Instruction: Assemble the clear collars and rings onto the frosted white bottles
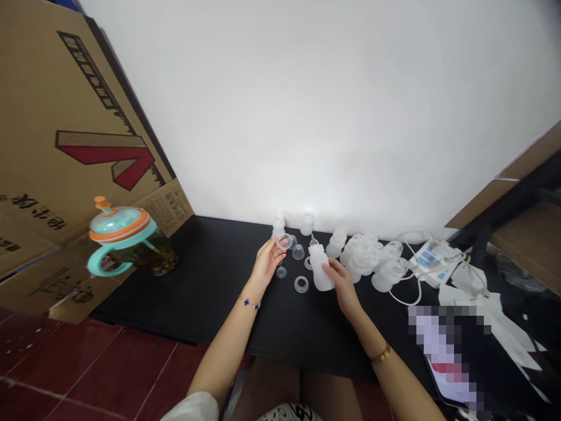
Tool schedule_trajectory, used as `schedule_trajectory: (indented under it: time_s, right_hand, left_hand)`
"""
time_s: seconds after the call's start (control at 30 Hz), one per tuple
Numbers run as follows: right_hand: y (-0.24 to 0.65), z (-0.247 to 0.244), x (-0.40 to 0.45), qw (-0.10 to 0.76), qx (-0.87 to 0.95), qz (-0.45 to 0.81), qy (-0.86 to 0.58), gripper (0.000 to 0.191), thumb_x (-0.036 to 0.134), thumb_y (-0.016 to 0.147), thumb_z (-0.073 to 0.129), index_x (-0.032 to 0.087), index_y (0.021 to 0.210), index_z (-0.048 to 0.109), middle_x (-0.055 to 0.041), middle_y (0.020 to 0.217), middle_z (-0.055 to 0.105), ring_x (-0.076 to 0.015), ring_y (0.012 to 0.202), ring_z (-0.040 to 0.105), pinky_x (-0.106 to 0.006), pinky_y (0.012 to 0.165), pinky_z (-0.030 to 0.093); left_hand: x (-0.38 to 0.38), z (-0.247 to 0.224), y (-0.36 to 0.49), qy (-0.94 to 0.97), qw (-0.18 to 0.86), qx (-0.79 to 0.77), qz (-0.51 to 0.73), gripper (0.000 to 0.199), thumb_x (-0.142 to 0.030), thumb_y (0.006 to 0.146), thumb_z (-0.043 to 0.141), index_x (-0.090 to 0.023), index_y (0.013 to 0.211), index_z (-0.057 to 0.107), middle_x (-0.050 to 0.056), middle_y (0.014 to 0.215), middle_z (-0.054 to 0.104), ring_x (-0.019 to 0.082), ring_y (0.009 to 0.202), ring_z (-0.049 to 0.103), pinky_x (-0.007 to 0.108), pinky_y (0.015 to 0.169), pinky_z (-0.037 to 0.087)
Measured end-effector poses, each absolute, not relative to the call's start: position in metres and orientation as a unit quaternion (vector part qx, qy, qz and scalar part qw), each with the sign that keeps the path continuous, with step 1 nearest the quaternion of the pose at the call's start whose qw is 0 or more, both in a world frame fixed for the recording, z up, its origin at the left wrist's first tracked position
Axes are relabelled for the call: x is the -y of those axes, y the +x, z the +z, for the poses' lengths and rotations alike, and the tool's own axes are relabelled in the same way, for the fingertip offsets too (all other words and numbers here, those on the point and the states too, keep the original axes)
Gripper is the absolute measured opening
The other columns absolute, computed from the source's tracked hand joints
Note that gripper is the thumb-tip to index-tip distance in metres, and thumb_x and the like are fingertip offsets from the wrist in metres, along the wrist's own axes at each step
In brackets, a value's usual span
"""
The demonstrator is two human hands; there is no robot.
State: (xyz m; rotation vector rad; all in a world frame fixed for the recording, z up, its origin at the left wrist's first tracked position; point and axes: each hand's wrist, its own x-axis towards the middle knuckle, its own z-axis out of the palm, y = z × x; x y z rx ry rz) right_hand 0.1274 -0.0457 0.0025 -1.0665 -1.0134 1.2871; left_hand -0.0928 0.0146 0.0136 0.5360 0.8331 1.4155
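A white wall [328, 99] fills the background, with large printed cardboard sheets [56, 117] standing at the left and a red tiled floor [87, 368] below. Along the wall runs a black bench [219, 292]. On its left end stands a teal-and-orange lidded cup [120, 234] with a handle; on its right sit a white device [433, 263] with thin tubing and a pixelated, unreadable item [447, 356]. A cluster of frosted plastic bottles [368, 260] stands near the device.

Over the middle of the bench, the left hand [268, 263] pinches a clear cup-shaped piece [284, 241], while the right hand [342, 283] grips a frosted bottle [319, 268] around its side. Just below them lies a silicone ring [301, 284] — beside it, a small clear funnel [281, 271].
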Motion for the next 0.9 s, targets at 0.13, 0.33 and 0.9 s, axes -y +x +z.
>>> schedule_trajectory:
  time_s: [0.13,0.33,0.9]
  right_hand:
    - [0.127,0.002,0.046,0.56,0.44,0.538,-0.451,0.045,0.055,0.073,0.083,0.024,0.105,0.077,-0.0064,0.106,0.077,-0.0315,0.1,0.069,-0.038,0.083,0.052]
    - [0.128,-0.006,0.043,0.564,0.421,0.536,-0.467,0.047,0.052,0.073,0.084,0.026,0.112,0.075,-0.0058,0.117,0.073,-0.0319,0.102,0.067,-0.036,0.072,0.056]
    - [0.127,-0.004,0.05,0.584,0.465,0.437,-0.502,0.05,0.048,0.066,0.087,0.028,0.11,0.075,-0.007,0.12,0.069,-0.0337,0.105,0.063,-0.04,0.07,0.059]
  left_hand:
    - [-0.018,0.015,-0.095,0.157,0.704,-0.345,0.6,0.024,-0.034,0.096,0.063,-0.013,0.1,0.074,0.011,0.097,0.078,0.009,0.063,0.068,0.018,0.062,0.058]
    - [-0.017,0.013,-0.095,0.137,0.724,-0.329,0.59,0.025,-0.03,0.098,0.058,-0.011,0.101,0.074,0.012,0.099,0.078,0.009,0.063,0.069,0.017,0.063,0.059]
    - [-0.016,0.01,-0.095,0.151,0.723,-0.329,0.589,0.023,-0.029,0.096,0.06,-0.011,0.107,0.071,0.015,0.115,0.076,0.019,0.095,0.076,0.022,0.069,0.059]
